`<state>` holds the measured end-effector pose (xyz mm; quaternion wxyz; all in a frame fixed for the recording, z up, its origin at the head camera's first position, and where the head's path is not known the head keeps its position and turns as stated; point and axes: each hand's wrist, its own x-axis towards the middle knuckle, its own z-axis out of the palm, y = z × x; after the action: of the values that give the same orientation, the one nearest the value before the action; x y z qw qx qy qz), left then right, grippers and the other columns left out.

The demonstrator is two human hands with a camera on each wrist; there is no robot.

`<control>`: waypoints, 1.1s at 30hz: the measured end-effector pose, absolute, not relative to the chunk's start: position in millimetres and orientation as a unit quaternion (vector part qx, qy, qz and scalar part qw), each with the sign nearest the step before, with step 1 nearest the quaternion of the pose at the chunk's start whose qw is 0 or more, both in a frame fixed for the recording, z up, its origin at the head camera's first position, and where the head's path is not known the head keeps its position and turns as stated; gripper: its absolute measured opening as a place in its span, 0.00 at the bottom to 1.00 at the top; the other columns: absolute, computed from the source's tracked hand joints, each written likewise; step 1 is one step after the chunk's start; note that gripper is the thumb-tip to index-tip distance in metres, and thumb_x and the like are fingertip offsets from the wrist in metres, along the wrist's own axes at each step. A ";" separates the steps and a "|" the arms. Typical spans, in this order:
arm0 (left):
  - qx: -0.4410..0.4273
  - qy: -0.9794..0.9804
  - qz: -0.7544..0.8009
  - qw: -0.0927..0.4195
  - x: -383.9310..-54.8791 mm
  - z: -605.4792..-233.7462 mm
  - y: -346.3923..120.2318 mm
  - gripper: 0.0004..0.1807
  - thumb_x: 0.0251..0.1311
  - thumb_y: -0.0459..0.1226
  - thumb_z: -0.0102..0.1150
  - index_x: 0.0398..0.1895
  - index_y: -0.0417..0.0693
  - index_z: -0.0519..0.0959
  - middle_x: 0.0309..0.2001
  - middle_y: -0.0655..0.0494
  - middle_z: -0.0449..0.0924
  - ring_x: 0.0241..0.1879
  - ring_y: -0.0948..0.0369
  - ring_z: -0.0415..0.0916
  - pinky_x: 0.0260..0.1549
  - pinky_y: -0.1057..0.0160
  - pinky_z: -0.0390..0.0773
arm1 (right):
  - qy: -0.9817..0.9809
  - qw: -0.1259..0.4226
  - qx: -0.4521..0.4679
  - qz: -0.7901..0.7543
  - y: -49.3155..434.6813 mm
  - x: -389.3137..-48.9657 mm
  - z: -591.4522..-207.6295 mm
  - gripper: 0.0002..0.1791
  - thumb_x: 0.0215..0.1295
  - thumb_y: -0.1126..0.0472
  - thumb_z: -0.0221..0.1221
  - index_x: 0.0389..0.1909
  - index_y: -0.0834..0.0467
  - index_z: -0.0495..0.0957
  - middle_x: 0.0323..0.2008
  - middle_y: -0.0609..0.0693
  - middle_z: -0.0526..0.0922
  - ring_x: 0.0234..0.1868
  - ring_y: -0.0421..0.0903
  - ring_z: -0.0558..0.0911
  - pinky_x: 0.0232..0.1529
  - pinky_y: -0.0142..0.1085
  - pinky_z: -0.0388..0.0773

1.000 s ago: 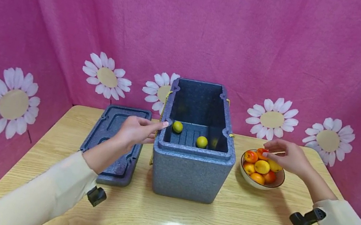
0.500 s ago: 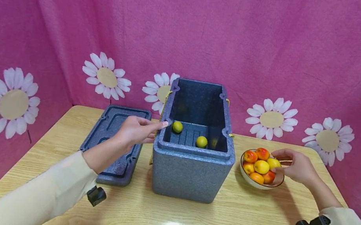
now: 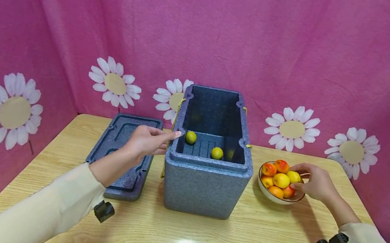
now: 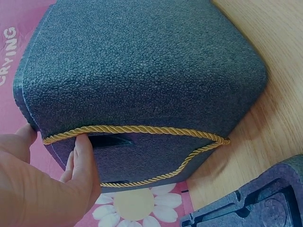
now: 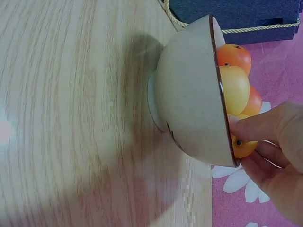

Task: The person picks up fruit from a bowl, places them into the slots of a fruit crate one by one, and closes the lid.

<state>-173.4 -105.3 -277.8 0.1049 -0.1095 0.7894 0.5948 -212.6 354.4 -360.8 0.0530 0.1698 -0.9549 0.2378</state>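
A grey foam box (image 3: pixel 203 189) stands lidless mid-table, with two yellow-green fruits (image 3: pixel 217 153) inside on its floor. My left hand (image 3: pixel 147 141) grips its left wall near the top, thumb on the rim. In the left wrist view the fingers lie against the outer side, by a gold rope (image 4: pixel 137 129). On the right, a pale brown-rimmed bowl (image 3: pixel 278 200) holds several red, orange and yellow fruits. My right hand (image 3: pixel 315 182) pinches a yellow fruit (image 3: pixel 293 176) at the bowl's right side, the fruit still among the others. Its underside is hidden.
The grey box lid (image 3: pixel 124 127) lies on the wooden table (image 3: pixel 122 230) left of the box, partly behind my left forearm. A pink cloth (image 3: pixel 233 29) with white flowers hangs behind and along both sides.
My right hand has moved from the red fruit at the back of the bowl down to the yellow one on the right, its fingers closing around it. My left hand stays on the box.
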 end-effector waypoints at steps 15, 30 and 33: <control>-0.113 0.791 0.592 0.105 -174.1 -279.5 -105.9 0.34 0.51 0.57 0.67 0.54 0.43 0.78 0.61 0.47 0.75 0.55 0.54 0.81 0.59 0.54 0.78 | -0.955 0.056 0.162 0.243 357.1 -210.4 -350.2 0.25 0.49 0.61 0.72 0.48 0.68 0.79 0.43 0.66 0.84 0.43 0.61 0.83 0.44 0.49 0.84; -0.110 0.790 0.594 0.105 -174.0 -279.6 -106.1 0.34 0.51 0.57 0.67 0.54 0.42 0.78 0.61 0.47 0.76 0.55 0.55 0.81 0.59 0.55 0.78 | -0.937 0.030 0.132 0.322 353.9 -211.5 -342.2 0.25 0.54 0.62 0.69 0.52 0.67 0.77 0.49 0.68 0.81 0.38 0.19 0.74 0.38 0.17 0.78; -0.110 0.789 0.595 0.104 -173.7 -279.1 -105.9 0.33 0.51 0.57 0.67 0.53 0.43 0.78 0.60 0.47 0.77 0.54 0.55 0.81 0.59 0.55 0.78 | -0.933 0.016 0.124 0.338 350.5 -212.2 -340.4 0.27 0.56 0.60 0.69 0.54 0.67 0.75 0.51 0.69 0.80 0.39 0.22 0.76 0.39 0.18 0.78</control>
<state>-173.7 -105.9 -279.1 0.1036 -0.1101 0.7893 0.5950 -212.2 350.5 -340.4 0.0158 0.1240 -0.9327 0.3383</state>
